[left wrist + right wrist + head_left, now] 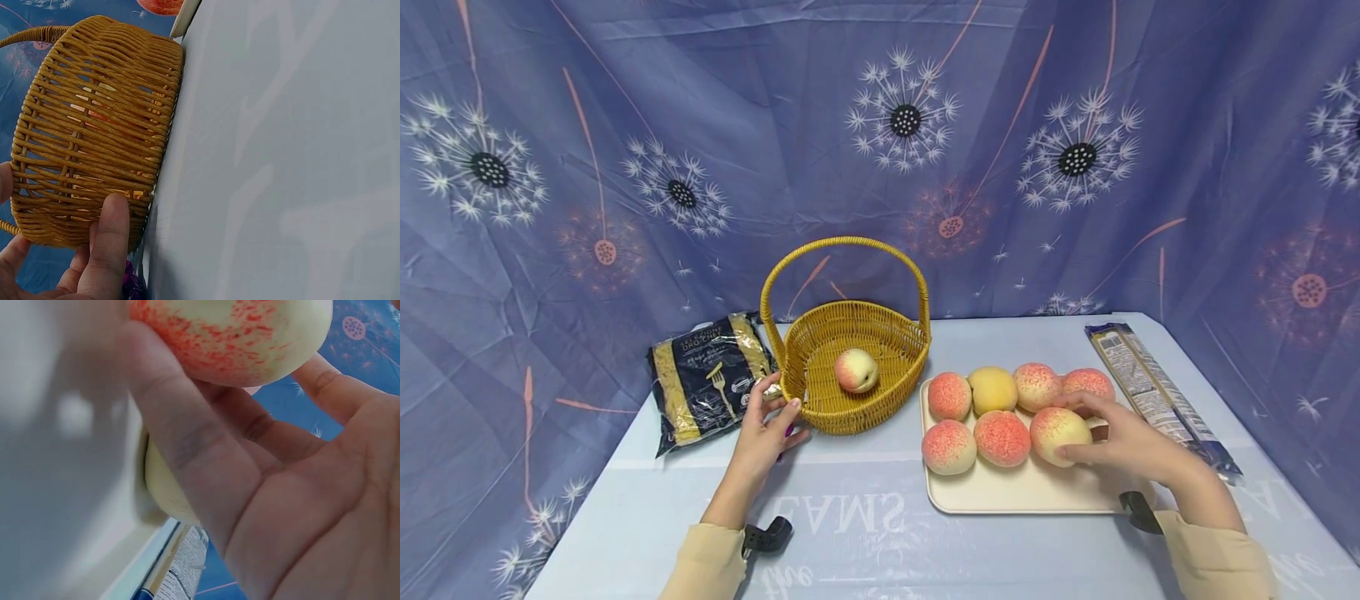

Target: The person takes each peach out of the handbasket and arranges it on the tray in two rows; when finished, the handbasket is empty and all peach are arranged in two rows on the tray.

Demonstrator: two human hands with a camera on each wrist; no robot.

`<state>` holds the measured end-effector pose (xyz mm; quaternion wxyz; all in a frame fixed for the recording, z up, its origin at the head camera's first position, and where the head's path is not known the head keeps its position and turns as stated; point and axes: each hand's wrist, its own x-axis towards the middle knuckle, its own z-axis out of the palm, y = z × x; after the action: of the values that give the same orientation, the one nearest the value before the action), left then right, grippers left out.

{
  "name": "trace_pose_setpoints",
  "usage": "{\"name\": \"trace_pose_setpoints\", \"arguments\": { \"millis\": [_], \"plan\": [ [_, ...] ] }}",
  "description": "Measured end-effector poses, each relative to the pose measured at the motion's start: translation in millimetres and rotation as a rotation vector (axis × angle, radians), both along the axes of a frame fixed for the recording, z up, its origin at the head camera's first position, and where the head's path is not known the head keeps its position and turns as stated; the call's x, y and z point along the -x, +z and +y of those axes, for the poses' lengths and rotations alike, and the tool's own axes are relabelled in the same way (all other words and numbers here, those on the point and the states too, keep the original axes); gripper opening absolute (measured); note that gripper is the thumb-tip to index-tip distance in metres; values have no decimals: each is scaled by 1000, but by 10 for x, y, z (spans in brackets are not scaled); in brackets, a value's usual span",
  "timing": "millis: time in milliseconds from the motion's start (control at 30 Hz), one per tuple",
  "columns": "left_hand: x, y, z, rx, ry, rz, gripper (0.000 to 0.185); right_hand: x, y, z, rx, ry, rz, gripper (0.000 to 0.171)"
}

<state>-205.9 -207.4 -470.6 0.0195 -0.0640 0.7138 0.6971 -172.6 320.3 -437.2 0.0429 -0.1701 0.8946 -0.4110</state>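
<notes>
My right hand (pixel 1112 433) grips a pale yellow and red peach (pixel 1060 435) between thumb and fingers at the right part of a cream tray (pixel 1000 502). The right wrist view shows this peach (pixel 250 337) close up, with another pale fruit (pixel 165 487) partly hidden behind the fingers. Several red-speckled peaches (pixel 949 447) and a yellow one (pixel 992 390) lie on the tray. My left hand (pixel 763 433) touches the left side of a brown wicker basket (pixel 850 422), its fingers spread against the weave (pixel 100 131). One peach (pixel 856 371) sits inside the basket.
A dark pasta bag (pixel 707 383) lies left of the basket, and a long narrow packet (pixel 1161 396) right of the tray. Something shiny and purple (pixel 132 281) shows beneath my left hand. The basket's tall handle (pixel 846 242) arches upright before a blue dandelion-print curtain (pixel 985 275).
</notes>
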Motion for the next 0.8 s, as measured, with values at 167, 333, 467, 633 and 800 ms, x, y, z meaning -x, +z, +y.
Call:
{"name": "trace_pose_setpoints", "arguments": {
  "millis": [167,333,467,633,800],
  "plan": [
    [16,-20,-7,1,0,5,62,10,-32,5,-11,5,-17,64],
    [15,-23,-14,1,-1,6,62,17,-34,-2,-25,0,-29,66],
    [11,-18,-10,-1,-3,9,63,18,-43,2,-40,5,-14,66],
    [7,-14,-7,-4,-7,9,64,26,-53,-16,-54,15,-9,66],
    [11,-14,-9,-4,-7,0,63,30,-39,-35,-40,38,-22,68]
  ]
}}
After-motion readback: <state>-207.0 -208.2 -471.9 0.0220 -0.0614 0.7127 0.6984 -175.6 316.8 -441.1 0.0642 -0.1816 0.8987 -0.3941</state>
